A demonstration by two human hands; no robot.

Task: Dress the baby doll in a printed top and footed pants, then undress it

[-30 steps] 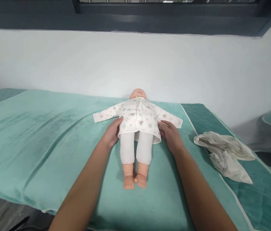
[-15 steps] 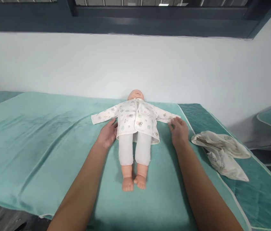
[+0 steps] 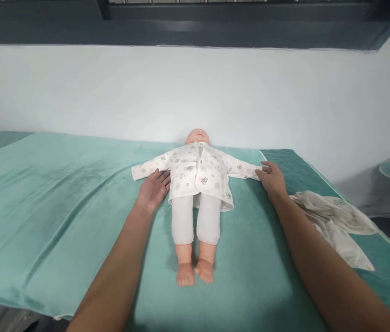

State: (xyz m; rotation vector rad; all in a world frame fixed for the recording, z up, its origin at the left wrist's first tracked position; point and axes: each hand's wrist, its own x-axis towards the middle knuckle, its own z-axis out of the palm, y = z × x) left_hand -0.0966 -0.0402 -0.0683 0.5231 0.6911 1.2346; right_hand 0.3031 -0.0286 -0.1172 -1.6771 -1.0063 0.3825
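A baby doll (image 3: 183, 258) lies on its back with its head toward the wall and its feet toward me. It wears a white printed jacket (image 3: 200, 168) over white padded legs; both sleeves are spread out sideways. Palm up and fingers stretched, my left hand (image 3: 153, 189) rests by the jacket's left side, just below that sleeve. The fingertips meet the jacket's edge. At the far end of the other sleeve (image 3: 243, 169), my right hand (image 3: 273, 180) pinches the cuff between thumb and fingers. No doll's hand shows out of either cuff.
The doll lies on a light green sheet (image 3: 77, 193) over a bed. A crumpled white printed garment (image 3: 340, 221) lies at the right on a darker green quilted cover (image 3: 381, 295), partly behind my right forearm. A white wall (image 3: 195, 87) stands behind, below a dark metal frame (image 3: 195, 25).
My right hand has slid outward along the sleeve to its cuff, and the sleeve is straighter. My left hand has turned more palm up, its fingers spread. The view has shifted slightly.
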